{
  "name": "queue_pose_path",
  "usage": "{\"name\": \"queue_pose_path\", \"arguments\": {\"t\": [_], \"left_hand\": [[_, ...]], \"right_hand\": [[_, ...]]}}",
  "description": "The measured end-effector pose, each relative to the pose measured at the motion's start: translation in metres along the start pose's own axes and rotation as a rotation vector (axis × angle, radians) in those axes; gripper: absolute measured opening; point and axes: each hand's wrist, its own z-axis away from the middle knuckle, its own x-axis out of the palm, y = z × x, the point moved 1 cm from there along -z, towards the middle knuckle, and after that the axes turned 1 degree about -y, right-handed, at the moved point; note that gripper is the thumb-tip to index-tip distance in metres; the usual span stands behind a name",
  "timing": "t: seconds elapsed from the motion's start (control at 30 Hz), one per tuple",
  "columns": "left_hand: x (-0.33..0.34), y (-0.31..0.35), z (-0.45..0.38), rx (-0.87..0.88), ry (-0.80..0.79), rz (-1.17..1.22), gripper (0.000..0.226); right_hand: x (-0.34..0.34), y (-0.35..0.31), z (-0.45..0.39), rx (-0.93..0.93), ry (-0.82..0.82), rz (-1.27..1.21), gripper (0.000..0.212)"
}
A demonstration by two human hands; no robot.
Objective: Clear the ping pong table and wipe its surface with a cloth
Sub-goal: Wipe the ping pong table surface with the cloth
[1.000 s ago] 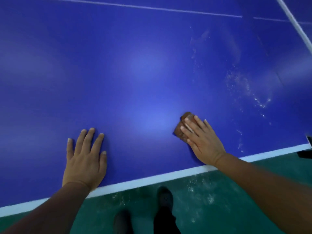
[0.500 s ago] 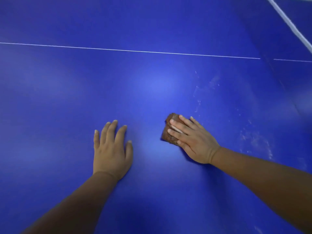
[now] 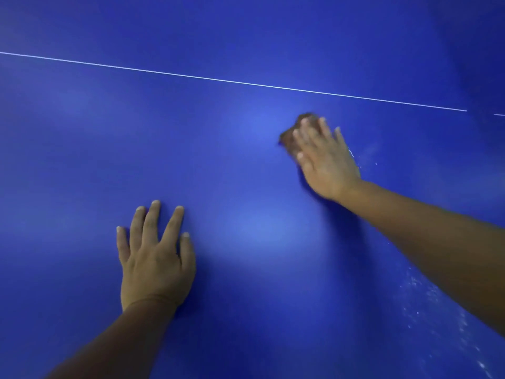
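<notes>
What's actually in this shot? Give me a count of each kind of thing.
Hands: 2, the left hand flat on the table and the right hand pressing on the cloth
Cloths: 1, a brown cloth under the right fingers
Tables: 1, the blue table
White lines on the table: 1, the thin white line
Total: 5
</notes>
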Motion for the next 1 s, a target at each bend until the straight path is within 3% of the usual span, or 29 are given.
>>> {"name": "queue_pose_path", "arguments": {"t": [0.1, 0.17, 0.23, 0.37, 0.4, 0.43, 0.57, 0.7, 0.73, 0.9, 1.0], "left_hand": [[-0.001, -0.001, 0.0, -0.003, -0.014, -0.019, 0.056], [0.001, -0.003, 0.0, -0.005, -0.013, -0.031, 0.054], [0.0, -0.002, -0.001, -0.008, -0.017, -0.035, 0.054], [-0.001, -0.002, -0.002, -0.011, -0.011, -0.037, 0.054], [-0.001, -0.001, -0.002, -0.011, -0.007, -0.042, 0.054], [-0.001, -0.001, -0.003, -0.008, -0.004, -0.046, 0.054], [-0.001, 0.0, -0.004, -0.011, -0.006, -0.05, 0.054], [-0.003, 0.002, -0.005, -0.005, -0.004, -0.046, 0.054], [-0.002, 0.002, -0.005, -0.002, -0.006, -0.053, 0.054], [-0.001, 0.0, -0.005, 0.021, 0.004, -0.072, 0.053], [0.001, 0.0, -0.005, 0.028, 0.024, -0.073, 0.056]], "right_hand": [[0.007, -0.018, 0.058, -0.422, -0.045, 0.031, 0.054], [0.006, -0.007, 0.063, -0.52, -0.1, 0.027, 0.052], [0.007, 0.012, 0.031, -0.39, -0.063, 0.067, 0.053], [-0.006, 0.027, -0.051, 0.254, -0.027, -0.064, 0.053], [-0.007, 0.018, -0.056, 0.341, -0.01, -0.079, 0.052], [-0.005, 0.005, -0.055, 0.353, 0.005, -0.082, 0.052], [0.003, -0.009, -0.019, 0.04, -0.06, -0.003, 0.054], [-0.004, 0.058, -0.007, 0.501, -0.074, -0.033, 0.055], [-0.004, 0.054, -0.003, 0.531, -0.072, -0.052, 0.059], [0.0, -0.065, -0.013, 0.244, -0.003, -0.08, 0.058], [0.002, -0.126, -0.045, 0.182, 0.038, -0.142, 0.053]]}}
